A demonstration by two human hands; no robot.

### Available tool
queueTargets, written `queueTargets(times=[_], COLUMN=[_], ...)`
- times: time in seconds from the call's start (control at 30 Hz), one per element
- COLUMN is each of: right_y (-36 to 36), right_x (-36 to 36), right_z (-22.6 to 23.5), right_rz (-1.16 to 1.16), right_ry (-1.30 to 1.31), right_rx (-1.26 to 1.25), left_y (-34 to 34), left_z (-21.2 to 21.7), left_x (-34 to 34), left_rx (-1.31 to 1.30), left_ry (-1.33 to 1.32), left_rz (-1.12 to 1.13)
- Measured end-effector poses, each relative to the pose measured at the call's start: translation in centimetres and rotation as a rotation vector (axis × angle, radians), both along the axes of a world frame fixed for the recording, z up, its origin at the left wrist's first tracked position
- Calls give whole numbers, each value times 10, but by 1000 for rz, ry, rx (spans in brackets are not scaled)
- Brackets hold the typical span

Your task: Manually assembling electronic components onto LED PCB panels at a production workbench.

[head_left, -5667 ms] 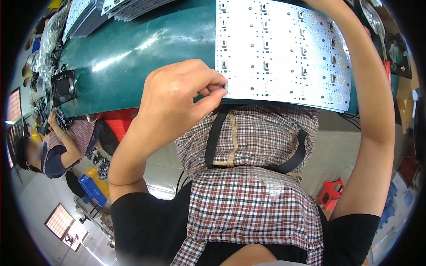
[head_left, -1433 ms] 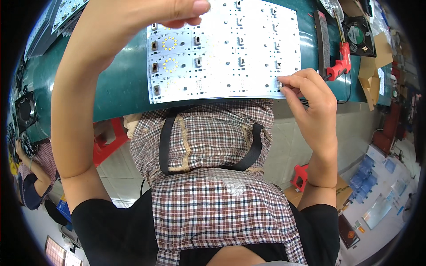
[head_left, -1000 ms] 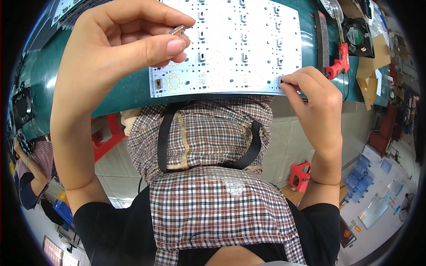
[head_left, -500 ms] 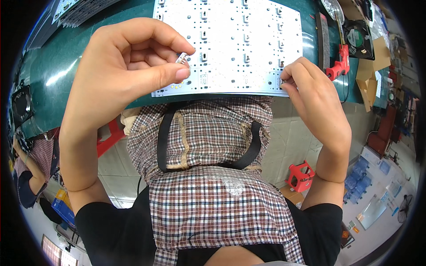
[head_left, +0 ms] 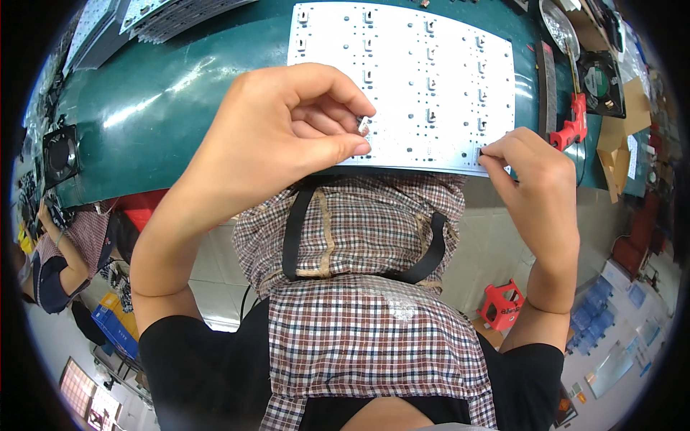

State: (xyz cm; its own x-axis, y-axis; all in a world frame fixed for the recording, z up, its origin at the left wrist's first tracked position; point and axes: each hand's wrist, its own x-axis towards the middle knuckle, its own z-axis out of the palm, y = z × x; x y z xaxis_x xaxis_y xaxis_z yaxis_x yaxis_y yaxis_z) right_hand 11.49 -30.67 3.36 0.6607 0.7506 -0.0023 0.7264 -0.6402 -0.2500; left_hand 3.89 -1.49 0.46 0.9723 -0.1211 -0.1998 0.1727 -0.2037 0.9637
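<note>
Most slots on the white board look filled; left hand pinches a small metal clip over its near edge, right hand grips that edge

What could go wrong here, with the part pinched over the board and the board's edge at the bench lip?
1. The small metal part sits only between the left hand's fingertips; it could slip and drop.
2. The white board lies at the green bench edge, steadied only by the right hand; pressing down might tip or shift it.
</note>
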Motion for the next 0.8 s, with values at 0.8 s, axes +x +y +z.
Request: queueTargets(times=[0.8], right_y=[94], right_x=[184], right_z=[-64], right_rz=[-167], right_ry=[136], right_rx=[202], left_y=[-7], left_z=[8], left_x=[-31], left_rx=[504], left_ry=[-293], left_rz=[11])
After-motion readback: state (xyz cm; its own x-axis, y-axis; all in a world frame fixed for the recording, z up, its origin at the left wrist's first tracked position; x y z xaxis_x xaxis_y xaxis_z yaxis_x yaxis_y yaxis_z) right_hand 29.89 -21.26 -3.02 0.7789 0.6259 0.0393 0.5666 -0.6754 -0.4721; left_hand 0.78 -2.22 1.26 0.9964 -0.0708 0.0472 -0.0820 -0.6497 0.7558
